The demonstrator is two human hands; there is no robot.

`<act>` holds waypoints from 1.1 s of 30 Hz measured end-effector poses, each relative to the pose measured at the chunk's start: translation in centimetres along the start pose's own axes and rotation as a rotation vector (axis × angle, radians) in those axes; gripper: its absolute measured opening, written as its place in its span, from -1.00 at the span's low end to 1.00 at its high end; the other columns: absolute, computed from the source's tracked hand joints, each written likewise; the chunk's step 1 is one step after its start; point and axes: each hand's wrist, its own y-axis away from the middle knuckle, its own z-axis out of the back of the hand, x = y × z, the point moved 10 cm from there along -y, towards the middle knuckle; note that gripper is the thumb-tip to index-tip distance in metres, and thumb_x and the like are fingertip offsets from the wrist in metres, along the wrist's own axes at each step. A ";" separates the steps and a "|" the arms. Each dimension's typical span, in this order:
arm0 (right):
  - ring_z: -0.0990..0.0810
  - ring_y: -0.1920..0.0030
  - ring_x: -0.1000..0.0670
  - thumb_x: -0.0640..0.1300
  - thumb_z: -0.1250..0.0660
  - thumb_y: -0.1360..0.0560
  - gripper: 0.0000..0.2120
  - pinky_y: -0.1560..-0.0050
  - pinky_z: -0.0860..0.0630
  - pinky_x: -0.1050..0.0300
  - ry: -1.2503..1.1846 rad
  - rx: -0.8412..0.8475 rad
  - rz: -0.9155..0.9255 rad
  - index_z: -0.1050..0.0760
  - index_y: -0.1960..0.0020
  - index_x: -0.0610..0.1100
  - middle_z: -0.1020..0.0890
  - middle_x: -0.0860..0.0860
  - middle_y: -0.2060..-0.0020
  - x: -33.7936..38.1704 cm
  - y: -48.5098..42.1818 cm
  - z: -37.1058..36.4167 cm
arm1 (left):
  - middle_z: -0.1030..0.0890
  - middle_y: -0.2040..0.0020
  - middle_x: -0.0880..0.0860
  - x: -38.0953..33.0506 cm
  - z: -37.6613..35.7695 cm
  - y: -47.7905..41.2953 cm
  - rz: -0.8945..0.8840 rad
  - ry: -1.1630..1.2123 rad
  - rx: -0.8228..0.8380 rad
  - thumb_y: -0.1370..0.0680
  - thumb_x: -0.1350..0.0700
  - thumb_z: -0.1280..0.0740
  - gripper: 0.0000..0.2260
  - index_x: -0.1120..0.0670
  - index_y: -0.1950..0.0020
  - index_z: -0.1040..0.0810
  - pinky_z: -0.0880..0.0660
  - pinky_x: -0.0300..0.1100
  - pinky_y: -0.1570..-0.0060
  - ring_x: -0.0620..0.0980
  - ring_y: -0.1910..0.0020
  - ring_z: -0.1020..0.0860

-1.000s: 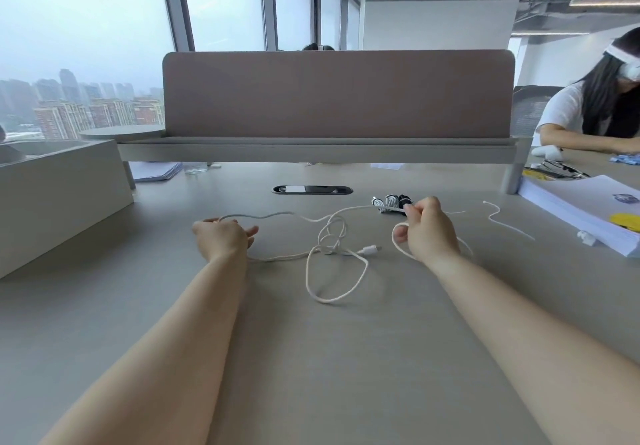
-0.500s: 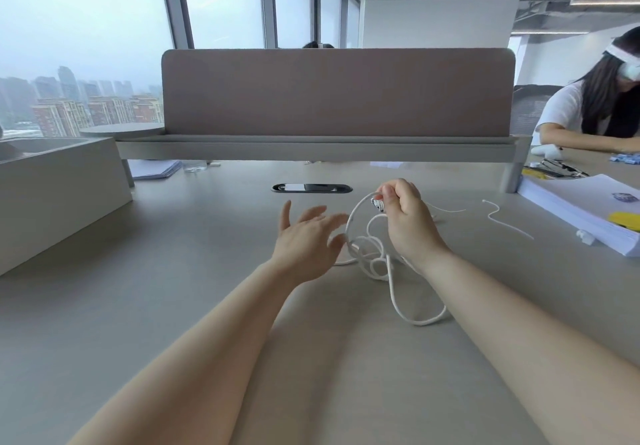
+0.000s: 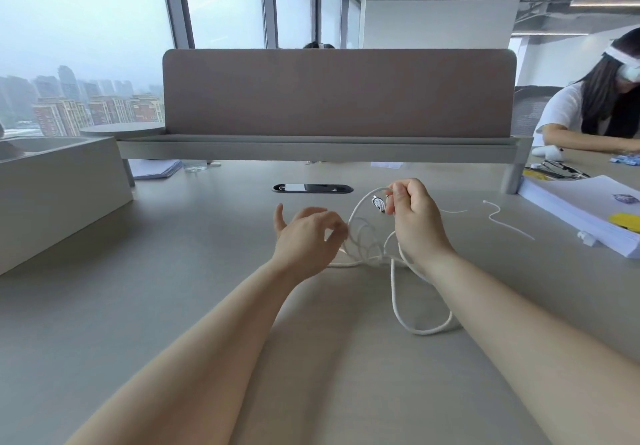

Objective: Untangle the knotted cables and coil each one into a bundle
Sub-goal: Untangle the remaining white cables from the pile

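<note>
The right hand (image 3: 415, 223) holds white cable (image 3: 420, 333), looped beside left hand (image 3: 304, 240).

The cable (image 3: 422, 333) is white with a silver plug (image 3: 378, 202), the desk (image 3: 173, 306) pale grey, the divider (image 3: 339, 91) dusty mauve, the papers (image 3: 568, 202) white.

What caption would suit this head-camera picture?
Right hand pinches the connector of a tangled white cable; left hand open beside its loops.

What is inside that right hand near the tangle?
The right hand grips a white cable; a shiny metal plug end pokes out beside the fingertips. How much cable lies in the palm is hidden behind the hand's back.
</note>
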 end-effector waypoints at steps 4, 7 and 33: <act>-0.42 0.35 0.03 0.02 -0.27 -0.56 -0.71 0.24 -0.37 0.15 -0.020 0.056 0.024 -0.51 0.21 -0.17 -0.50 0.03 0.42 1.0 0.0 -0.2 | -0.67 0.18 -0.19 2.5 1.7 -0.1 0.207 0.121 -0.141 -0.65 0.05 -0.05 -0.84 -0.02 0.05 -0.39 0.15 0.07 -0.44 -0.12 -0.09 -0.55; -0.22 0.50 0.11 0.04 -0.33 -0.51 -0.67 0.42 -0.20 0.24 -0.023 0.241 0.031 -0.56 0.32 -0.14 -0.29 0.13 0.60 1.4 0.7 -2.0 | -0.64 0.19 -0.20 3.3 2.3 -0.1 0.283 0.206 -0.209 -0.66 0.08 0.00 -0.86 0.01 -0.01 -0.33 0.09 0.03 -0.46 -0.10 -0.14 -0.52; -0.54 -0.07 0.09 0.22 -0.28 -0.48 -0.79 -0.18 -0.21 0.04 0.669 0.548 -0.025 -0.58 0.07 0.12 -0.64 0.18 0.09 -1.7 3.0 -6.1 | -0.65 0.02 -0.03 0.9 0.9 -0.4 0.213 1.136 -0.093 -0.65 0.19 -0.16 -0.86 0.12 0.10 -0.40 -0.43 -0.27 -0.04 -0.11 -0.01 -0.59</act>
